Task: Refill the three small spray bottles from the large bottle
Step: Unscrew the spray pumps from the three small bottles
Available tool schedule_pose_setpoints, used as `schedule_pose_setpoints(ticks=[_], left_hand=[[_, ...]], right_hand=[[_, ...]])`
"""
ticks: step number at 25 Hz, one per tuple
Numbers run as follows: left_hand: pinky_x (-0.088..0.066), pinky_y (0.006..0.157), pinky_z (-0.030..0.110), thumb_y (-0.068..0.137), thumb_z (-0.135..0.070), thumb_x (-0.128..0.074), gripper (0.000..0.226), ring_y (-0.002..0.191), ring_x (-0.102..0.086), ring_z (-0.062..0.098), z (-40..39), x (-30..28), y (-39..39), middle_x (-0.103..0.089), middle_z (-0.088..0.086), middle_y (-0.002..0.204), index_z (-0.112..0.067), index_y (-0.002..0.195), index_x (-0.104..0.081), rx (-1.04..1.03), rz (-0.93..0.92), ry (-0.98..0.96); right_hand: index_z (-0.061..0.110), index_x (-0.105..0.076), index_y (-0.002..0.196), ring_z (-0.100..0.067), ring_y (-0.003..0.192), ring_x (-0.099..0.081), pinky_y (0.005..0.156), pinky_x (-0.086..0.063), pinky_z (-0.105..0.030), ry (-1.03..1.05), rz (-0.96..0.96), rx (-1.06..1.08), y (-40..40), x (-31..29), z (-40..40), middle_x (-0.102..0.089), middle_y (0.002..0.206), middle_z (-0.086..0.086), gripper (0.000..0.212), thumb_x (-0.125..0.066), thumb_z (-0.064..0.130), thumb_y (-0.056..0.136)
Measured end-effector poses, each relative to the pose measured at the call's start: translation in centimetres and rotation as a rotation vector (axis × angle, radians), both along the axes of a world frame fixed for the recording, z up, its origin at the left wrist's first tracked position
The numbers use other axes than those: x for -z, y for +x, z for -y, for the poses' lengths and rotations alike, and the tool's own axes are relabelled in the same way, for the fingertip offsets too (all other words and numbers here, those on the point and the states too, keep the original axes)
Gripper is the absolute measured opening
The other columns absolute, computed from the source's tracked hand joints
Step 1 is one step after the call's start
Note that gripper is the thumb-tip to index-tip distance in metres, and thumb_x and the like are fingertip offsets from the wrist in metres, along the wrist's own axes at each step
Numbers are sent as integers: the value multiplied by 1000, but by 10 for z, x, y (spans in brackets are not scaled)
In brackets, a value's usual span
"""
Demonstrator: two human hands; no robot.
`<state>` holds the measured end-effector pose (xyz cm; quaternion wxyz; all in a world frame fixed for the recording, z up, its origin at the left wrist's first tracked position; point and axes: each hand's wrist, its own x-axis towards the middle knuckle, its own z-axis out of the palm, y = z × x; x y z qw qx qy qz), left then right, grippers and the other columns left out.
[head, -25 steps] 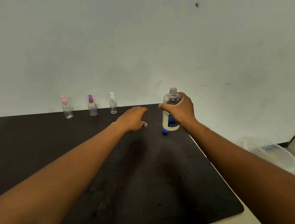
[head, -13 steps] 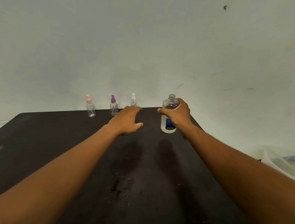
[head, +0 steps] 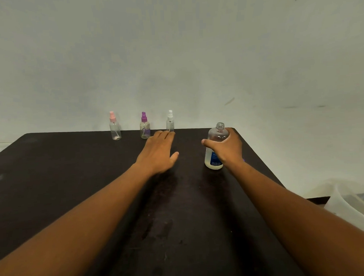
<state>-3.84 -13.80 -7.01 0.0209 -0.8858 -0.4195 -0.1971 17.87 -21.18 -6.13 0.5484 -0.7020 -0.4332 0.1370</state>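
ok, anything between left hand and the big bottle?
Nothing: bare table between left hand and big bottle, which the right hand grips. Head view.

big bottle [head: 214, 149] upright, uncapped, bit of liquid left; pink [head: 114, 126], purple [head: 144, 126], white [head: 170, 121] sprayers capped, lined up at the back edge

The large bottle [head: 214, 149] carries a blue label [head: 215, 158] with small white print, half hidden by the right hand [head: 227, 148] and too blurred to read. No other writing shows anywhere.
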Motion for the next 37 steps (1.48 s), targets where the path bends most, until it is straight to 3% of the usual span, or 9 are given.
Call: schedule_pose_setpoints(ticks=[5, 9, 12, 17, 21, 25, 28, 34, 37], left_hand=[[-30, 120, 47, 95, -48, -56, 75, 146, -35, 28, 18, -4, -12, -38, 9, 157, -12, 156, -30, -42, 1, 14], [-32, 119, 48, 95, -50, -54, 75, 144, -36, 29, 29, -18, -29, -38, 10, 155, -12, 154, -30, -54, -18, 63], [-32, 120, 48, 94, -51, -54, 76, 146, -35, 30, 39, -31, -42, -36, 10, 157, -12, 155, -29, -68, -16, 95], [-12, 126, 53, 99, -49, -48, 75, 153, -22, 30, 52, -45, -53, -27, 11, 163, -11, 158, -22, -94, -14, 122], [-6, 127, 54, 99, -50, -47, 77, 156, -16, 30, 49, -49, -58, -21, 12, 167, -10, 159, -18, -100, -2, 148], [-8, 128, 54, 99, -51, -47, 81, 157, -15, 30, 29, -39, -60, -16, 13, 169, -10, 161, -14, -116, -6, 136], [-8, 127, 54, 100, -51, -47, 83, 157, -14, 30, 4, -24, -59, -14, 13, 170, -10, 162, -11, -126, -9, 107], [-5, 128, 54, 99, -52, -46, 86, 157, -9, 30, -53, 5, -54, -9, 14, 170, -9, 162, -7, -115, -9, 93], [-6, 128, 52, 99, -52, -46, 88, 158, -8, 31, -76, 21, -50, -6, 15, 170, -9, 163, -4, -106, 31, 120]], right_hand=[[16, -58, 122, -21, 107, -65, 94, -56, -37, 7, -9, -17, -3, 0, 6, -65, 114, 1, 70, -94, 38, 66], [19, -43, 144, -21, 121, -59, 100, -50, -36, -1, 16, -42, -3, -10, 20, -58, 137, -3, 95, -94, 39, 66], [22, -35, 151, -24, 133, -52, 109, -48, -43, 20, 28, -44, -7, -31, 30, -49, 148, -4, 102, -92, 43, 69], [23, -38, 150, -22, 143, -40, 116, -39, -44, 131, 236, -11, -32, -67, 35, -42, 155, 1, 93, -86, 48, 74], [24, -45, 144, -11, 133, -48, 111, -42, -30, 283, 376, -87, -67, -76, 27, -51, 147, 5, 77, -83, 39, 79], [23, -47, 142, -6, 116, -55, 94, -45, -19, 230, 296, -195, -96, -61, -5, -59, 136, 4, 72, -83, 34, 80], [19, -46, 143, -10, 113, -55, 87, -43, -18, 133, 167, -196, -98, -38, -46, -59, 136, 0, 73, -83, 32, 81], [17, -41, 147, -25, 131, -54, 109, -47, -38, -33, -1, -123, -88, 9, -128, -53, 144, -6, 80, -84, 31, 81], [15, -40, 148, -26, 131, -54, 110, -47, -39, -71, -44, -124, -89, 24, -164, -53, 145, -7, 82, -84, 31, 81]])
